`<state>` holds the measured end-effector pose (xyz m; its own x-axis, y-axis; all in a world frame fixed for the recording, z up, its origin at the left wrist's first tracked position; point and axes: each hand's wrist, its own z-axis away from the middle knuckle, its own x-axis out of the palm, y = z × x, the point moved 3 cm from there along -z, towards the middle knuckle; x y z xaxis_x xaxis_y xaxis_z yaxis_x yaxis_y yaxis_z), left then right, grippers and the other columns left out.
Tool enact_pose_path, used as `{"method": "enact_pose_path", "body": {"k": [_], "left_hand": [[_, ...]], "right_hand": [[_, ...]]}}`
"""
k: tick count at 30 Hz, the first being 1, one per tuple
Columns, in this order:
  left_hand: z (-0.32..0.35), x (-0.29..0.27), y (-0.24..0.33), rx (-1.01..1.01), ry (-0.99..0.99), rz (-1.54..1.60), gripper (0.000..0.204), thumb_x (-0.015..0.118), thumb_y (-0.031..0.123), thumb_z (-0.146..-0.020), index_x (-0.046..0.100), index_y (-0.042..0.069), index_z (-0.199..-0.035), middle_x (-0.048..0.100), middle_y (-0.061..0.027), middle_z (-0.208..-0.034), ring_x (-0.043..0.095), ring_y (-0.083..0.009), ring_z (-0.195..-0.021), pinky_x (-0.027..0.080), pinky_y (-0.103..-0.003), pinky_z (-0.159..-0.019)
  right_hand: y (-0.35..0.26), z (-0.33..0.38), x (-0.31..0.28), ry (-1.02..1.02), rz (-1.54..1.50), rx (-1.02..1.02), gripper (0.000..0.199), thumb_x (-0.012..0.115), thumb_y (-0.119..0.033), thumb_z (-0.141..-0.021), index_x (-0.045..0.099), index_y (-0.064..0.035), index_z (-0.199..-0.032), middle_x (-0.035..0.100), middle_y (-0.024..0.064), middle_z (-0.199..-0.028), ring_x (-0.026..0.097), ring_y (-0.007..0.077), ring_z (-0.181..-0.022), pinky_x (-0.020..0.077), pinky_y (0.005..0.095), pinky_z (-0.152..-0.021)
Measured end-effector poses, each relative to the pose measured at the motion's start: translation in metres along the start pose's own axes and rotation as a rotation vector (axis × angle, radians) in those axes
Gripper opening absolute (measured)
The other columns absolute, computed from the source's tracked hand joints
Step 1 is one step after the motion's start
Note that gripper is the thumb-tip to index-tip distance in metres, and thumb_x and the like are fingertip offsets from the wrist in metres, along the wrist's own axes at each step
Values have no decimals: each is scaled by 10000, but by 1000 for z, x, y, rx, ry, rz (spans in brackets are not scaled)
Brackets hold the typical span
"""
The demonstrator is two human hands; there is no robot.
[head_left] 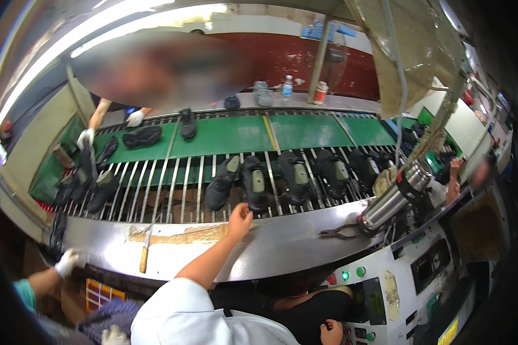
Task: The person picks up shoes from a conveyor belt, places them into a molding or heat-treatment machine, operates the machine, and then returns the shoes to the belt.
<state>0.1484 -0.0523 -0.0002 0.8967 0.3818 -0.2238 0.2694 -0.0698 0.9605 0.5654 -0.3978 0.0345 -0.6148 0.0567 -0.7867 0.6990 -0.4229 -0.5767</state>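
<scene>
My left hand (pixel 240 219), at the end of a bare outstretched forearm, is at the near edge of the roller conveyor. Its fingers are curled in, with nothing visible in them, close by the toe of a black shoe (pixel 255 190); I cannot tell if they touch. Another black shoe (pixel 221 185) lies tilted just left of it, and a third black shoe (pixel 294 178) stands to its right. Olive-grey insoles show inside these shoes. Low at the picture's edge, my right hand (pixel 331 332) rests loosely closed beside my thigh and the control panel (pixel 397 287).
A metal ledge (pixel 270 244) bears a yellow-handled tool (pixel 144 257), pliers (pixel 339 232) and a steel flask (pixel 397 195). Behind the rollers runs a green belt (pixel 230 133) with more shoes. Across it, a gloved co-worker handles shoes. Another person's gloved hand (pixel 69 263) is at left.
</scene>
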Motion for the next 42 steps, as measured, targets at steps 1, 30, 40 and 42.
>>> {"method": "enact_pose_path", "body": {"k": [1,30,40,42], "left_hand": [[35,-26,-1,23,57,-57,444,659,132,-791,515,39,-1201,588,-86,-813,569,-179,-715,470,-302,-678],[156,-160,-18,-241,93,-527,166,639,282,-741,693,129,-773,636,-54,-662,633,-247,-632,502,-345,-590],[156,-170,-19,22,-33,-357,76,699,170,-686,631,151,-657,524,-13,-558,550,-224,-536,449,-351,-494],[146,-175,-9,-58,-65,-387,48,695,151,-715,655,127,-726,558,-22,-629,564,-212,-577,466,-316,-534]], "right_hand": [[2,-3,3,-13,-1,-6,290,656,-250,-800,661,-75,-1031,622,150,-1030,590,321,-969,468,395,-863],[-226,-201,172,-241,-339,-467,242,645,-36,-779,606,-17,-1017,584,39,-791,566,122,-684,482,258,-664],[-316,-261,258,-19,109,-702,211,638,-132,-820,626,-45,-1012,532,68,-632,536,225,-583,438,367,-568],[-301,-270,266,-1,85,-671,256,617,-104,-832,578,-21,-1072,500,50,-660,495,187,-596,411,337,-562]]}}
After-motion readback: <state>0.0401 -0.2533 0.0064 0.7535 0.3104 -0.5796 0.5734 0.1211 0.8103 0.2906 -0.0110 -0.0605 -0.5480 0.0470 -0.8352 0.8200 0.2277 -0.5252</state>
